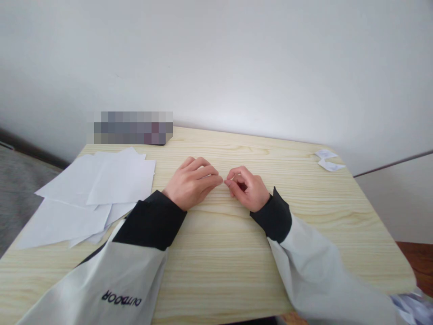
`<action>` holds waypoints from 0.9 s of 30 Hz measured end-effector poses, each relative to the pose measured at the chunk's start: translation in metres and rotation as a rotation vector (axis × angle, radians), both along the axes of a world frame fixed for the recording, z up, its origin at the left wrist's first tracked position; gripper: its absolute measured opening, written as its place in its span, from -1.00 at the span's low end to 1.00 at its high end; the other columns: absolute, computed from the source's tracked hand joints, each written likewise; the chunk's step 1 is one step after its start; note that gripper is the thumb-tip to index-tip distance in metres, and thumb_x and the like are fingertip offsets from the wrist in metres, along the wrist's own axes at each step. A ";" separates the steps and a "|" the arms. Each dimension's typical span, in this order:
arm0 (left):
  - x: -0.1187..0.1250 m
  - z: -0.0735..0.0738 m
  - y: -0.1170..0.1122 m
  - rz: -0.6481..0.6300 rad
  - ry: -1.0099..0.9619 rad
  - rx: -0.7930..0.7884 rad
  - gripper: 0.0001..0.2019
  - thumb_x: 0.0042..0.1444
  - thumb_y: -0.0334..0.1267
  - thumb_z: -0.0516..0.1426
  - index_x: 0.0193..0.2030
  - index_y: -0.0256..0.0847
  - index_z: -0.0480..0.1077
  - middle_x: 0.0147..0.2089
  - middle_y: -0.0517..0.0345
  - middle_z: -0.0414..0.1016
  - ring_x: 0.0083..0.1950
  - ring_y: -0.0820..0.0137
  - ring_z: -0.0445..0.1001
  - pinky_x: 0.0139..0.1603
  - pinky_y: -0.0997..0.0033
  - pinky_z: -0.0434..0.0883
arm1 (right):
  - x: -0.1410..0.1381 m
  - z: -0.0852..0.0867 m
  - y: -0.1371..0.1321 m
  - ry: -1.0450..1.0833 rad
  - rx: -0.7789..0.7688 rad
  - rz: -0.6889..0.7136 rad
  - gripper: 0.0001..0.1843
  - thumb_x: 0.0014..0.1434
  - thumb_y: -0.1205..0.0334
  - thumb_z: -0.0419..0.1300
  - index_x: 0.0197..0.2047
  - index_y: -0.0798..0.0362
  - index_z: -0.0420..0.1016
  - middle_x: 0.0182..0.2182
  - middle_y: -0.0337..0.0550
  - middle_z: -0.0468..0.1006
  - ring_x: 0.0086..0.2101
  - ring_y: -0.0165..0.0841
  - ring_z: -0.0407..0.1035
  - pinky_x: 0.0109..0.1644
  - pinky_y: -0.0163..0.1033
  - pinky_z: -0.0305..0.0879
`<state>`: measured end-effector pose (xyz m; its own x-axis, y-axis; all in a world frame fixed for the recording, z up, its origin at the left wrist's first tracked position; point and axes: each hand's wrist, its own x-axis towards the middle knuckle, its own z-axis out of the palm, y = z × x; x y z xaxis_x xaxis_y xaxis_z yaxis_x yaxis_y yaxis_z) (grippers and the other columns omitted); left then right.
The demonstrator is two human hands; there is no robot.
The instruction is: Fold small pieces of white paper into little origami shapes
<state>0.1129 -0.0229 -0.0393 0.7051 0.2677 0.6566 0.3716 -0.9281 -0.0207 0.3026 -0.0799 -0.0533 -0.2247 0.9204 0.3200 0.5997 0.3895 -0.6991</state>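
My left hand is over the middle of the wooden table, back upward. Its fingers are loosely bent and stretched to the right, and nothing shows in them; the thumb is mostly hidden below. Just to the right, my right hand has thumb and forefinger pressed together, with the other fingers curled. Whatever may be between those fingertips is too small to make out. The fingertips of both hands almost meet, with a narrow gap between them.
Overlapping white paper sheets lie on the table's left side. A blurred-out dark object sits at the back left by the wall. Torn paper scraps lie at the back right. Crumpled paper shows at the lower right corner.
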 end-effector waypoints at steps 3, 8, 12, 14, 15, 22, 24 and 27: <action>0.000 0.000 -0.001 0.024 -0.025 -0.032 -0.91 0.14 -0.32 0.13 -0.36 -0.17 0.46 -0.38 0.20 0.53 -0.28 0.37 0.36 -0.29 0.35 0.22 | 0.000 0.001 -0.002 -0.074 0.107 -0.048 -0.93 0.20 0.23 0.08 -0.25 0.04 0.32 -0.68 -0.41 0.41 -0.70 -0.56 0.23 -0.54 -0.46 0.12; 0.001 -0.001 -0.001 0.061 -0.089 -0.087 -0.91 0.11 -0.33 0.15 -0.40 -0.18 0.46 -0.41 0.21 0.52 -0.33 0.41 0.36 -0.31 0.36 0.22 | 0.000 0.001 -0.004 -0.175 0.312 -0.109 -0.91 0.17 0.28 0.11 -0.28 0.05 0.43 -0.69 -0.42 0.43 -0.71 -0.60 0.25 -0.54 -0.49 0.16; 0.001 0.000 -0.002 0.083 -0.117 -0.124 -0.90 0.10 -0.34 0.15 -0.40 -0.17 0.47 -0.41 0.21 0.53 -0.35 0.42 0.36 -0.31 0.36 0.22 | -0.001 0.001 -0.003 -0.241 0.467 -0.127 -0.89 0.16 0.31 0.14 -0.33 0.04 0.51 -0.65 -0.38 0.53 -0.67 -0.59 0.35 -0.54 -0.48 0.19; 0.001 0.000 -0.002 0.085 -0.123 -0.138 -0.90 0.10 -0.33 0.15 -0.41 -0.17 0.48 -0.41 0.21 0.54 -0.35 0.42 0.37 -0.31 0.36 0.22 | -0.001 0.001 -0.002 -0.265 0.527 -0.125 -0.88 0.15 0.32 0.16 -0.33 0.04 0.54 -0.60 -0.36 0.58 -0.66 -0.58 0.38 -0.55 -0.47 0.20; 0.001 0.001 -0.002 0.085 -0.125 -0.144 -0.90 0.10 -0.34 0.15 -0.41 -0.18 0.48 -0.41 0.21 0.54 -0.35 0.43 0.37 -0.31 0.36 0.22 | -0.001 0.000 -0.002 -0.272 0.547 -0.124 -0.88 0.15 0.32 0.17 -0.33 0.04 0.55 -0.57 -0.35 0.60 -0.65 -0.58 0.40 -0.54 -0.47 0.21; 0.002 0.001 -0.003 0.073 -0.141 -0.149 -0.90 0.09 -0.34 0.16 -0.42 -0.19 0.48 -0.42 0.21 0.54 -0.37 0.43 0.38 -0.33 0.36 0.23 | 0.001 -0.001 -0.002 -0.273 0.565 -0.102 -0.83 0.20 0.28 0.15 -0.29 0.01 0.59 -0.44 -0.32 0.64 -0.57 -0.55 0.48 -0.49 -0.48 0.31; 0.002 0.002 -0.003 0.075 -0.142 -0.154 -0.90 0.09 -0.34 0.16 -0.42 -0.19 0.48 -0.42 0.21 0.54 -0.37 0.43 0.38 -0.33 0.36 0.22 | 0.001 0.000 -0.002 -0.279 0.575 -0.108 -0.83 0.20 0.30 0.15 -0.28 0.01 0.60 -0.45 -0.32 0.64 -0.58 -0.55 0.48 -0.49 -0.47 0.31; 0.002 0.002 -0.003 0.074 -0.143 -0.166 -0.89 0.09 -0.34 0.15 -0.42 -0.19 0.48 -0.42 0.20 0.54 -0.37 0.43 0.38 -0.33 0.36 0.22 | 0.001 0.001 -0.002 -0.284 0.595 -0.103 -0.85 0.18 0.32 0.17 -0.28 0.04 0.60 -0.46 -0.31 0.64 -0.58 -0.55 0.47 -0.51 -0.47 0.29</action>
